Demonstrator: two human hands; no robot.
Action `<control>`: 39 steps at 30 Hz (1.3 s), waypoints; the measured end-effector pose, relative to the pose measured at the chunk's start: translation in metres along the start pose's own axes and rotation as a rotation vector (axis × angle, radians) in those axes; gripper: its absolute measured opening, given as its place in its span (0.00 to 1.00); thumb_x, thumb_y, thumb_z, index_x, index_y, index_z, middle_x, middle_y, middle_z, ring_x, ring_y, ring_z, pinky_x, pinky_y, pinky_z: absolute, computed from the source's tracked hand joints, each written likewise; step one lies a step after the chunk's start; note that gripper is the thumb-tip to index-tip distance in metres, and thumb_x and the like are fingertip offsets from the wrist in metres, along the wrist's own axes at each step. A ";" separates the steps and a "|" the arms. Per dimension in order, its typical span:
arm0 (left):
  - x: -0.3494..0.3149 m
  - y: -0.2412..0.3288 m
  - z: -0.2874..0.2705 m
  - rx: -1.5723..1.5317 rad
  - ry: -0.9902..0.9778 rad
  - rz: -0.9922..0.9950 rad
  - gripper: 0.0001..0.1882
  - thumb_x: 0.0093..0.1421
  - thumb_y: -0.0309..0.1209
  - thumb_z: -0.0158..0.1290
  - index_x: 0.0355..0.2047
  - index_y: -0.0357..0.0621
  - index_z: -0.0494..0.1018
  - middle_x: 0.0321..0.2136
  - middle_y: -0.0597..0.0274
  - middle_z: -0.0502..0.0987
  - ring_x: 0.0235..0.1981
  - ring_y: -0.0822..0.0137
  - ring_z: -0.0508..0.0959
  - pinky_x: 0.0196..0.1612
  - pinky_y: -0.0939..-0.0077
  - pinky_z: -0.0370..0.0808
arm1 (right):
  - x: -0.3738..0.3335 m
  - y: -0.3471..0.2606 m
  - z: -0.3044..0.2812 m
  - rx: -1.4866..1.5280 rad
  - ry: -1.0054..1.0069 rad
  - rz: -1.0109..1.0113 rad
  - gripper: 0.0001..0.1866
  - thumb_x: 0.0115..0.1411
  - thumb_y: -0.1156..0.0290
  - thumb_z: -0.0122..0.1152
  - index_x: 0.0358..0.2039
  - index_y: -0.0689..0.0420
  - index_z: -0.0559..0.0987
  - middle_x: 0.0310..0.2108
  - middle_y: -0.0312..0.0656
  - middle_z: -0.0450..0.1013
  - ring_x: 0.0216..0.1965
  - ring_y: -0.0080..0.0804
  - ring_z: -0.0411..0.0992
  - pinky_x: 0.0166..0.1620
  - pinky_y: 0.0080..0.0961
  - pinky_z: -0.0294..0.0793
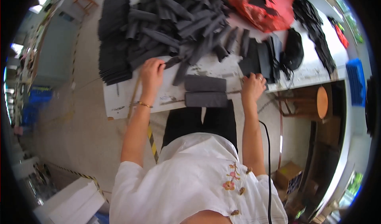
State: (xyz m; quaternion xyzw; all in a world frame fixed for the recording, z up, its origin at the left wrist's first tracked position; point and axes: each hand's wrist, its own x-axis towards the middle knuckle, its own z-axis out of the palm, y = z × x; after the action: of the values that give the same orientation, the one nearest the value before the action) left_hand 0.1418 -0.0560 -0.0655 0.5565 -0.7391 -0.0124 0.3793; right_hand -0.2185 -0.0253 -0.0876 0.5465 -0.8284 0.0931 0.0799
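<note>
My left hand point(151, 76) is closed in a pinch on the end of a dark grey fabric strip point(173, 61) at the front of a big loose heap. On the other side, my right hand point(254, 88) has its fingers bent over the near edge of a flat dark fabric piece point(249, 66), seemingly gripping it. Between the hands, two folded dark grey fabric pieces lie along the table's front edge, a farther one point(205, 83) and a nearer one point(206, 99).
The heap of dark grey fabric strips point(174, 19) covers the white table's middle, beside a neat overlapping stack point(114, 33). A red plastic bag point(264, 9) stands at the back right, near a black bundle point(293, 49). A black cable point(268, 152) hangs by my right arm.
</note>
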 end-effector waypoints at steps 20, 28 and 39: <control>-0.014 0.057 -0.022 -1.891 0.292 -1.030 0.13 0.66 0.39 0.49 0.35 0.41 0.73 0.27 0.59 0.77 0.27 0.68 0.76 0.32 0.74 0.74 | 0.028 0.028 -0.015 0.786 0.311 -0.154 0.15 0.64 0.66 0.55 0.45 0.63 0.73 0.40 0.50 0.72 0.41 0.45 0.72 0.46 0.35 0.71; 0.008 0.078 -0.048 -1.823 0.141 -1.063 0.13 0.61 0.31 0.56 0.46 0.44 0.72 0.45 0.58 0.77 0.46 0.55 0.77 0.48 0.61 0.76 | -0.052 -0.072 -0.116 0.884 -0.013 -0.559 0.12 0.55 0.78 0.63 0.35 0.61 0.69 0.41 0.52 0.67 0.42 0.49 0.68 0.45 0.33 0.68; 0.015 0.097 -0.031 -1.856 0.008 -1.048 0.12 0.68 0.29 0.43 0.51 0.41 0.66 0.44 0.46 0.76 0.46 0.48 0.78 0.48 0.60 0.79 | -0.056 -0.065 -0.142 0.859 -0.043 -0.757 0.20 0.55 0.75 0.62 0.50 0.55 0.75 0.43 0.40 0.71 0.42 0.40 0.68 0.45 0.34 0.64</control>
State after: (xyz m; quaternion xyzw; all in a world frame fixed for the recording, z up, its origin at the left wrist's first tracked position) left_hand 0.0791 -0.0192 0.0081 0.2983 -0.1075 -0.7307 0.6046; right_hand -0.1329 0.0340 0.0414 0.7903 -0.4642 0.3753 -0.1384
